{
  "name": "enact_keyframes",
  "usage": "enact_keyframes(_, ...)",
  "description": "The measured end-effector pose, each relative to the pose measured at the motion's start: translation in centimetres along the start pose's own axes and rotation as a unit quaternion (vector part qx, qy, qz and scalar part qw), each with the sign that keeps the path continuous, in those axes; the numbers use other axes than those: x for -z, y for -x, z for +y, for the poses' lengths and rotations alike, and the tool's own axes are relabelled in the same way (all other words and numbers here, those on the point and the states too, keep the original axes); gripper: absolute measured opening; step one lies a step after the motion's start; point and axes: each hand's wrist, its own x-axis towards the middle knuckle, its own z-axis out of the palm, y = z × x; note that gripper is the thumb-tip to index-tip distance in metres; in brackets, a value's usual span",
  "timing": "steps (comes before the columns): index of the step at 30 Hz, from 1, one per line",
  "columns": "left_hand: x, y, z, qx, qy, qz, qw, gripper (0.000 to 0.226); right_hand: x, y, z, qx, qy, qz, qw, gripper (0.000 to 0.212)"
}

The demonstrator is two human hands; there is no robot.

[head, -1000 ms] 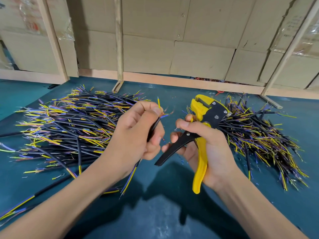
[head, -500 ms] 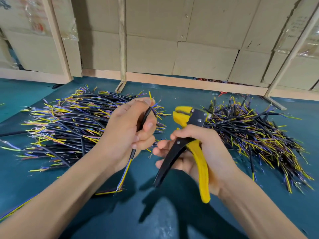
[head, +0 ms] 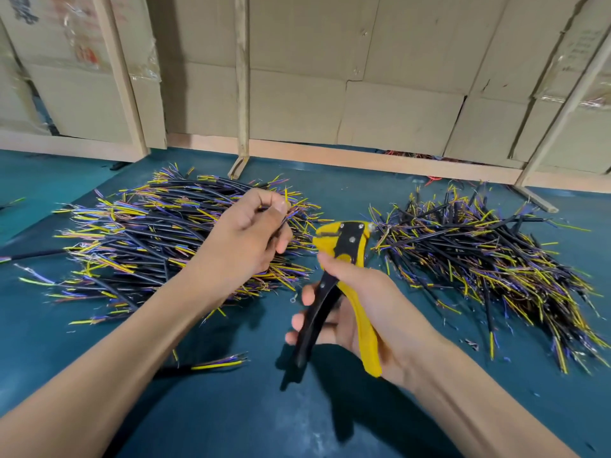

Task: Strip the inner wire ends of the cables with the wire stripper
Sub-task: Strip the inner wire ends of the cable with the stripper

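**wirenoob:** What's each hand got?

**benchrat:** Right hand [head: 360, 312], lower centre, is wrapped round the wire stripper [head: 344, 279] with its handles spread. Left hand [head: 246, 241], just up-left of it, is curled shut; I'd guess it's pinching a cable, but can't tell. Cable piles [head: 139, 246] sit centre-left and right on the teal table [head: 264, 408].

**wirenoob:** Handling?

**benchrat:** Probably light, bendy stuff — pinch the black jacket near the end, since thin inner wires flop.
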Motion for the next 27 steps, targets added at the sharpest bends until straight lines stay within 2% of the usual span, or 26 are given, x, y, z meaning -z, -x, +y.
enact_keyframes(2, 0.2, -0.1, -0.2, -0.009, -0.031, 0.005, 0.999, 0.013, 0.4, 0.0, 0.0, -0.002, 0.01, 0.005, 1.0, 0.028)
enact_keyframes(5, 0.5, -0.3, -0.2, -0.023, -0.068, 0.008, 0.997, 0.015, 1.0, 0.0, -0.2, 0.016, 0.005, -0.049, 0.999, 0.04)
enact_keyframes(8, 0.8, -0.3, -0.1, -0.012, -0.03, 0.002, 0.999, 0.019, 1.0, -0.1, -0.2, 0.048, 0.027, -0.102, 0.993, 0.039)
enact_keyframes(14, 1.5, -0.2, 0.1, 0.011, 0.058, -0.028, 0.998, 0.021, 1.1, 0.1, 0.3, 0.077, 0.062, -0.133, 0.986, 0.045)
enact_keyframes(19, 1.8, -0.2, 0.2, 0.015, 0.06, -0.057, 0.996, 0.028, 0.9, 0.2, 0.5, 0.075, 0.063, -0.149, 0.984, 0.043)
enact_keyframes(27, 2.2, -0.2, 0.2, 0.025, 0.048, -0.086, 0.995, 0.025, 0.7, -0.2, 1.2, 0.054, 0.024, -0.154, 0.986, 0.043)
